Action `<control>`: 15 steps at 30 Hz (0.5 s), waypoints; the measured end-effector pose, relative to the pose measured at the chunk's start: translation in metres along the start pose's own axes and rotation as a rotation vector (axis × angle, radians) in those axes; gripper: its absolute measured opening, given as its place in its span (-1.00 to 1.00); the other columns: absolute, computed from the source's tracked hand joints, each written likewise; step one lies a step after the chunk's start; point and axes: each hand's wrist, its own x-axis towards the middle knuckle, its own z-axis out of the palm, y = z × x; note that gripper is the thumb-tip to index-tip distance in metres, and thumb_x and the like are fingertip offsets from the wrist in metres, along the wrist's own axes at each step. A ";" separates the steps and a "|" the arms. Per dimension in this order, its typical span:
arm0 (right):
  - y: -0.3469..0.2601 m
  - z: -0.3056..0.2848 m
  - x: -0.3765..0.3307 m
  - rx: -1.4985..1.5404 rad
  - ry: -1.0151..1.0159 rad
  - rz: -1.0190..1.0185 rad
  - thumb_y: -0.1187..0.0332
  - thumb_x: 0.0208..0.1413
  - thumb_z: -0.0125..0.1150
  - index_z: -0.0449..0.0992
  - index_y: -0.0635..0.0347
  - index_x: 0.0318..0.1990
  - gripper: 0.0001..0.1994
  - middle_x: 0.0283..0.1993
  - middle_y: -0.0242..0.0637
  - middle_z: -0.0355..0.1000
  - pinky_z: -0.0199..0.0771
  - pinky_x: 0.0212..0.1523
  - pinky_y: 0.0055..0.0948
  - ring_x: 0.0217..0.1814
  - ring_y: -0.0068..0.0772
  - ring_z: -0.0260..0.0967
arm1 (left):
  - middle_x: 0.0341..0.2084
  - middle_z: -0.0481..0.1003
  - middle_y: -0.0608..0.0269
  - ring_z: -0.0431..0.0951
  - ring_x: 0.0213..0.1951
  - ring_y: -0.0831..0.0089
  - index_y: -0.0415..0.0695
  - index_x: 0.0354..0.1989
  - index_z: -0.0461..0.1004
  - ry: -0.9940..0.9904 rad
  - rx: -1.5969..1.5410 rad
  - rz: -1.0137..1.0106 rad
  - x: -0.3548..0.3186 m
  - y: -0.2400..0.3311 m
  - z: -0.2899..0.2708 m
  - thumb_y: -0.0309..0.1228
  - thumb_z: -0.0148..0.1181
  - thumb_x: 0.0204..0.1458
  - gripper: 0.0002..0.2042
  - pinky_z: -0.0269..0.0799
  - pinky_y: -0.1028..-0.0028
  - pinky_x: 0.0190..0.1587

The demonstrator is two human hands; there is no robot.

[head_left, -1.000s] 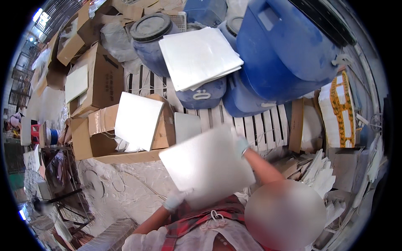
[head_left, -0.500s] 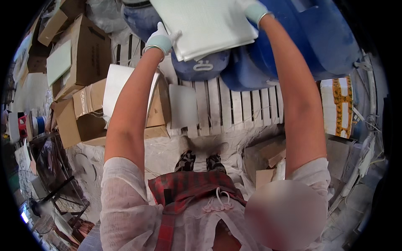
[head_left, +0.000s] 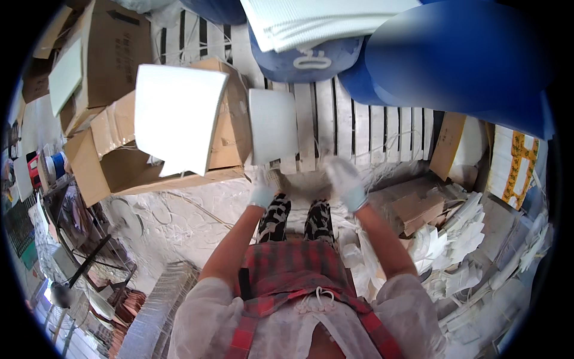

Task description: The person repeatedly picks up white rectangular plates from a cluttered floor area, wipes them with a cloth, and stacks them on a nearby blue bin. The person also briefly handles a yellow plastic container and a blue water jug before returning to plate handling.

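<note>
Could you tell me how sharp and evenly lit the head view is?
Head view: the gloved right hand is motion-blurred, the left hand sharper; pallet slats bend with fisheye distortion; the white sheet glares brightly; the rim is black.

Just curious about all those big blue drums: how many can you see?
3, all along the top edge: a small drum under the white sheets, one right, one barely showing left. More may be hidden.

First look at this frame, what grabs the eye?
The big blue drums fill the top right, one of them carrying a stack of white sheets at the top edge. Below, the gloved left hand and right hand hang empty over a white slatted pallet. At left, a white sheet leans on an open cardboard box.
</note>
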 end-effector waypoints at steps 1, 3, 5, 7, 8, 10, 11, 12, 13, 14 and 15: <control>0.002 0.022 -0.027 0.029 -0.047 -0.034 0.36 0.11 -0.04 0.43 0.24 -0.20 -0.81 -0.19 -0.14 0.40 0.35 -0.11 -0.26 -0.15 -0.12 0.36 | -0.14 0.39 -0.24 0.40 -0.08 0.03 -0.28 0.13 0.12 0.019 0.037 -0.089 0.010 -0.001 0.009 -0.17 0.16 -0.06 -0.36 0.35 0.25 -0.07; -0.001 0.050 -0.072 0.081 -0.112 -0.006 0.38 0.07 0.02 0.42 0.26 -0.22 -0.82 -0.20 -0.13 0.39 0.36 -0.14 -0.27 -0.16 -0.10 0.36 | -0.03 0.29 -0.28 0.22 0.09 0.03 -0.28 0.18 0.05 -0.126 -0.021 -0.388 0.044 0.012 0.010 -0.11 0.16 -0.08 -0.27 0.20 0.26 0.07; -0.004 0.066 -0.106 0.160 -0.183 0.109 0.39 0.05 0.04 0.41 0.28 -0.23 -0.82 -0.18 -0.13 0.38 0.36 -0.13 -0.27 -0.13 -0.09 0.34 | 0.05 0.22 -0.28 0.10 0.21 0.04 -0.30 0.21 -0.02 -0.215 -0.072 -0.553 0.063 0.010 0.018 -0.06 0.16 -0.10 -0.21 0.11 0.29 0.17; -0.006 0.076 -0.127 0.224 -0.269 0.237 0.40 0.05 0.02 0.41 0.31 -0.18 -0.79 -0.11 -0.12 0.36 0.35 -0.07 -0.28 -0.05 -0.12 0.32 | 0.03 0.25 -0.23 0.18 0.14 0.04 -0.29 0.17 0.04 -0.016 -0.140 -0.445 0.070 -0.025 0.050 -0.06 0.16 -0.10 -0.25 0.18 0.27 0.11; -0.005 0.082 -0.129 0.235 -0.279 0.246 0.39 0.06 0.03 0.40 0.32 -0.16 -0.77 -0.08 -0.12 0.35 0.35 -0.05 -0.29 -0.02 -0.12 0.31 | 0.00 0.30 -0.18 0.27 0.06 0.03 -0.25 0.13 0.13 0.129 -0.234 -0.369 0.075 -0.053 0.066 -0.08 0.18 -0.10 -0.31 0.24 0.25 0.05; 0.003 0.097 -0.127 0.245 -0.275 0.234 0.36 0.07 0.04 0.38 0.35 -0.12 -0.73 -0.06 -0.11 0.34 0.34 -0.02 -0.31 0.02 -0.13 0.30 | -0.04 0.37 -0.07 0.39 -0.05 0.05 -0.21 0.05 0.27 0.197 -0.748 -0.309 0.088 -0.110 0.091 -0.12 0.18 -0.08 -0.43 0.32 0.27 -0.04; 0.010 0.104 -0.121 0.236 -0.227 0.320 0.32 0.06 0.07 0.37 0.35 -0.11 -0.70 -0.05 -0.09 0.34 0.33 -0.01 -0.31 0.02 -0.13 0.29 | -0.08 0.40 -0.02 0.43 -0.11 0.08 -0.21 -0.02 0.33 0.059 -0.775 -0.268 0.088 -0.095 0.097 -0.14 0.17 -0.07 -0.51 0.35 0.31 -0.09; 0.014 0.110 -0.112 0.240 -0.180 0.392 0.29 0.06 0.09 0.35 0.36 -0.09 -0.67 -0.04 -0.07 0.34 0.33 -0.01 -0.32 0.03 -0.12 0.29 | -0.11 0.44 0.04 0.47 -0.17 0.10 -0.20 -0.08 0.40 -0.064 -0.791 -0.226 0.086 -0.082 0.093 -0.17 0.16 -0.06 -0.57 0.38 0.35 -0.14; 0.018 0.109 -0.091 0.238 -0.094 0.474 0.23 0.03 0.12 0.33 0.35 -0.05 -0.60 -0.03 -0.04 0.34 0.32 0.00 -0.31 0.02 -0.11 0.30 | -0.20 0.47 0.08 0.49 -0.26 0.11 -0.20 -0.18 0.44 -0.127 -0.517 -0.170 0.079 -0.033 0.083 -0.21 0.15 -0.05 -0.65 0.41 0.37 -0.22; 0.018 0.107 -0.067 0.250 -0.005 0.536 0.18 0.01 0.15 0.30 0.34 -0.01 -0.53 -0.03 -0.01 0.34 0.31 0.01 -0.29 0.01 -0.09 0.31 | -0.29 0.50 0.11 0.51 -0.35 0.13 -0.20 -0.28 0.48 -0.159 -0.233 -0.109 0.071 0.017 0.060 -0.24 0.14 -0.05 -0.72 0.43 0.39 -0.30; 0.029 0.113 -0.041 0.386 0.002 0.584 0.16 -0.02 0.17 0.30 0.33 0.00 -0.50 -0.05 -0.01 0.36 0.32 -0.02 -0.30 -0.03 -0.12 0.34 | -0.36 0.49 0.11 0.50 -0.41 0.14 -0.20 -0.33 0.49 -0.081 -0.105 -0.052 0.057 0.057 0.047 -0.28 0.12 -0.06 -0.77 0.43 0.36 -0.37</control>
